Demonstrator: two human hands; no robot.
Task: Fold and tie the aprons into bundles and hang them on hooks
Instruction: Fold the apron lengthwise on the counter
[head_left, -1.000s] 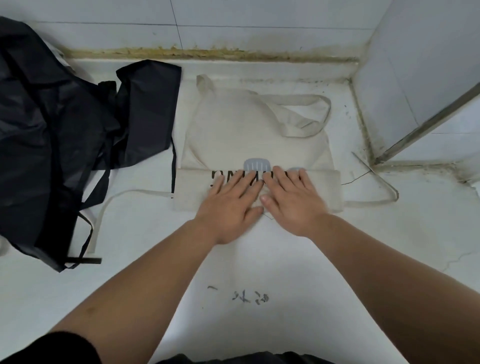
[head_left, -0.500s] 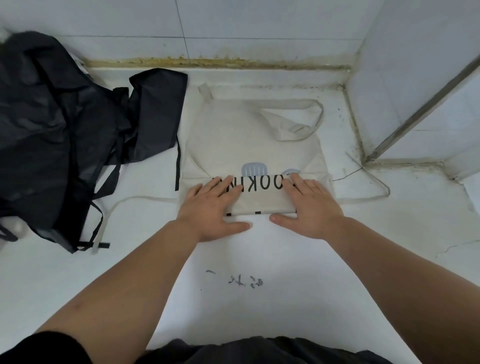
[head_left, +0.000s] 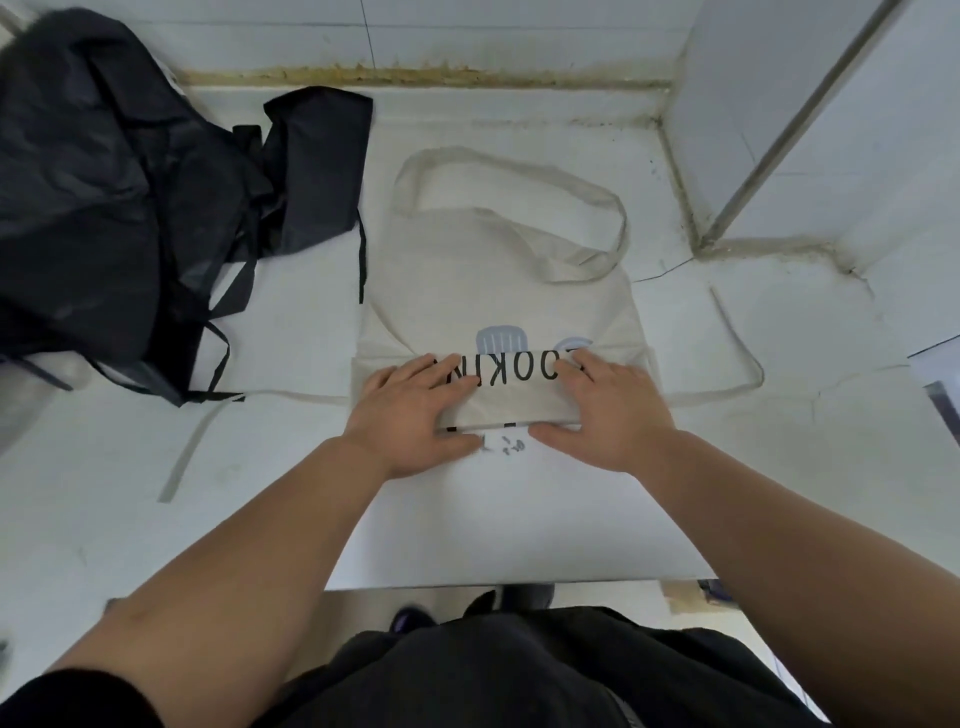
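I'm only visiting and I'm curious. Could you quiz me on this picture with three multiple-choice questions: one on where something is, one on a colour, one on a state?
1. Where does the black apron lie relative to the beige apron?
A. To its left
B. To its right
C. On top of it

2. What colour are the letters printed on the beige apron?
A. Red
B. Black
C. Green

3. What are the left hand and right hand doing?
A. Hanging idle away from the cloth
B. Resting on the folded near edge of the beige apron
C. Lifting the black apron

Answers: 1 A, the dark heap sits left of the pale cloth. 2 B, the lettering is black. 3 B, the fingers lie on top of the fold and the thumbs are at its near edge.
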